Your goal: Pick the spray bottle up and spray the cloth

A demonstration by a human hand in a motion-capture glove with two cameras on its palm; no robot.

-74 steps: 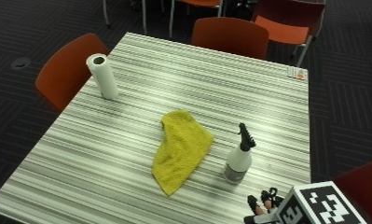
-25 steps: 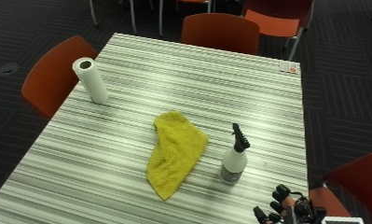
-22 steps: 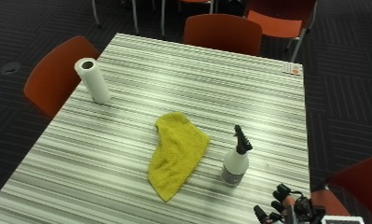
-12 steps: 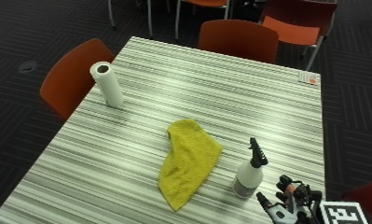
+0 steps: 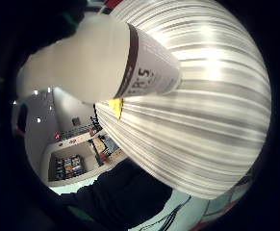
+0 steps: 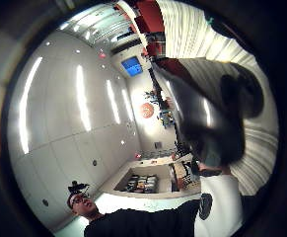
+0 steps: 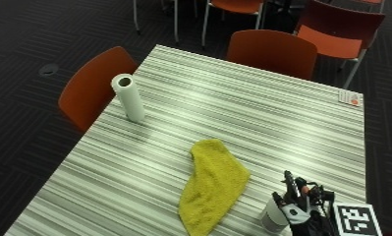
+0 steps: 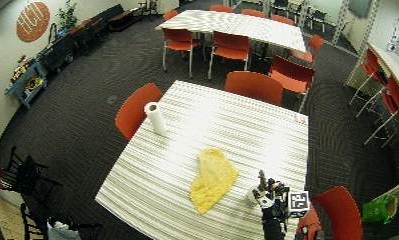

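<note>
The spray bottle (image 7: 274, 216) stands upright on the striped table (image 7: 261, 113), near the table's near right corner. Its pale body fills much of the little finger side palm view (image 5: 101, 57), so it is very close to the palm. The gloved right hand (image 7: 303, 211) is right against the bottle on the side away from the cloth, with its fingers (image 7: 294, 189) reaching up beside the bottle's dark spray head (image 7: 288, 177). Whether the fingers have closed round the bottle or only touch it cannot be told from these views.

The yellow cloth (image 7: 211, 187) lies crumpled and stretched out on the table just beside the bottle, apart from it, running from the middle of the table toward the near edge. A roll of paper towel (image 7: 128, 97) stands upright near the far left edge, well apart from the cloth. A small white and orange card (image 7: 350, 97) lies at the far right corner. Orange chairs (image 7: 91, 93) stand round the table on dark carpet.
</note>
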